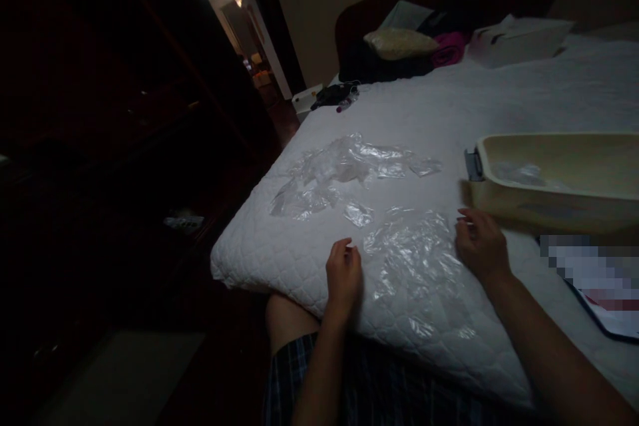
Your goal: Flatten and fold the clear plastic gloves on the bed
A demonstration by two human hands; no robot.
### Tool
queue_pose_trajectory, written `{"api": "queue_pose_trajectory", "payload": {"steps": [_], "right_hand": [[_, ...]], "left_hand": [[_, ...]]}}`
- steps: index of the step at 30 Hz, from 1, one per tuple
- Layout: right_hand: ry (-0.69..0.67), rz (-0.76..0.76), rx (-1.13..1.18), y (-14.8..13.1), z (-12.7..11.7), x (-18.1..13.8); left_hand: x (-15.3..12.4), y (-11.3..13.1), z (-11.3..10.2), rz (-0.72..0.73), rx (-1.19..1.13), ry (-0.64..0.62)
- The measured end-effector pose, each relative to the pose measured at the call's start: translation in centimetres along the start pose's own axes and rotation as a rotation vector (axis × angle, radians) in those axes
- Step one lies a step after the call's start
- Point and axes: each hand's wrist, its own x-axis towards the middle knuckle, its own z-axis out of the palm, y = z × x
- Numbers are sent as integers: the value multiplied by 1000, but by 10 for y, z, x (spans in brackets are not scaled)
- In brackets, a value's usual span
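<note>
A crinkled clear plastic bag lies spread on the white quilted bed between my hands. My left hand hovers by the bag's left edge, its fingers loosely bent and nothing visible in them. On the other side, my right hand is beside the bag's right edge, just in front of the cream plastic bin. Its fingers are slightly curled and apart, with no held thing visible. Farther back, several more clear plastic bags lie in a loose heap. Some clear plastic sits inside the bin.
At right lies a dark-edged flat item, partly blurred out. A white box, a pink roll and a pale cushion-like bundle are near the headboard. The bed's left edge drops to a dark floor.
</note>
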Motion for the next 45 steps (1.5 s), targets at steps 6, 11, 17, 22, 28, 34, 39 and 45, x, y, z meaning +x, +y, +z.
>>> {"api": "queue_pose_trajectory", "payload": {"steps": [6, 11, 17, 22, 28, 34, 39, 45], "right_hand": [[-233, -275, -56, 1, -4, -4], [-481, -386, -213, 10, 4, -9], [-563, -364, -287, 15, 5, -10], [-424, -273, -177, 18, -4, -7], [-204, -252, 62, 13, -15, -27], [-321, -254, 83, 21, -14, -41], [-387, -14, 264, 25, -18, -35], [-462, 95, 323, 20, -23, -31]], "left_hand": [[36, 16, 25, 415, 70, -407], [58, -4, 51, 552, -2, -535], [49, -23, 47, 675, 260, -477], [41, -21, 49, 522, 78, -421], [44, -25, 49, 598, 597, -473], [45, -29, 47, 732, 716, -425], [46, -30, 43, 783, 567, -426], [44, -37, 38, 933, 373, -357]]}}
